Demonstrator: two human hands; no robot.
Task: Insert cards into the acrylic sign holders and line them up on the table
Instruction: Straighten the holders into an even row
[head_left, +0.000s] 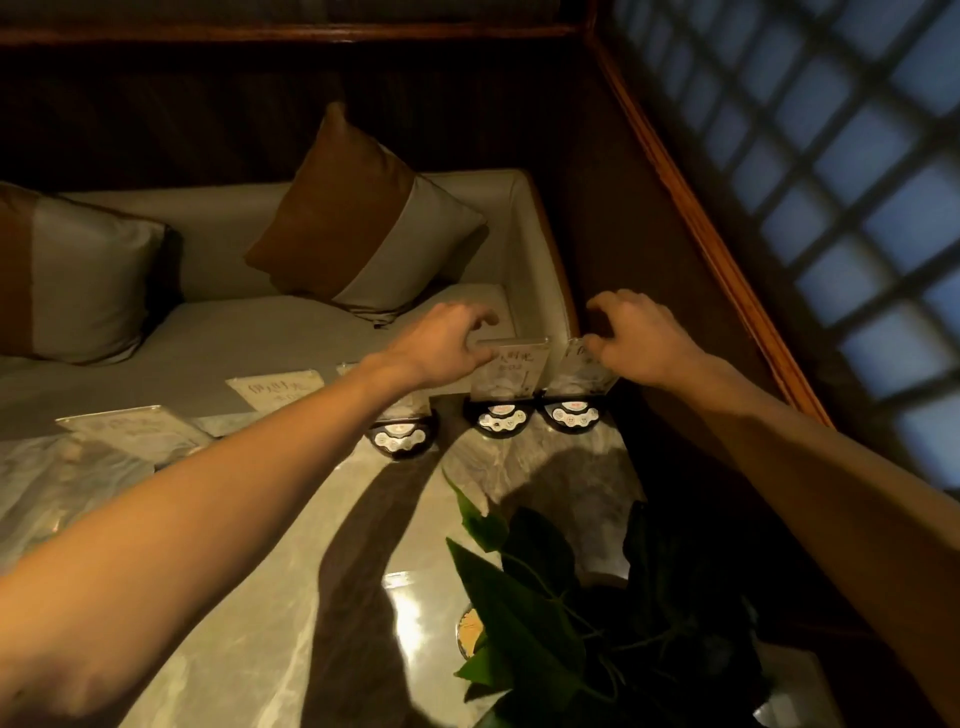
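Note:
Two acrylic sign holders with cards stand upright on round black bases at the table's far edge. My left hand (447, 343) grips the top left corner of the middle holder (511, 371). My right hand (636, 338) grips the top of the right holder (576, 376). A third black base (397, 436) sits to the left, its holder largely hidden behind my left forearm. A flat acrylic holder with a card (275, 389) lies further left, and another (135, 434) lies near the table's left part.
The marble table (291, 545) has a leafy potted plant (571, 597) at the near right. Beyond the table is a grey bench seat (234, 332) with two cushions (363, 218). A wooden-framed lattice window (831, 156) is on the right.

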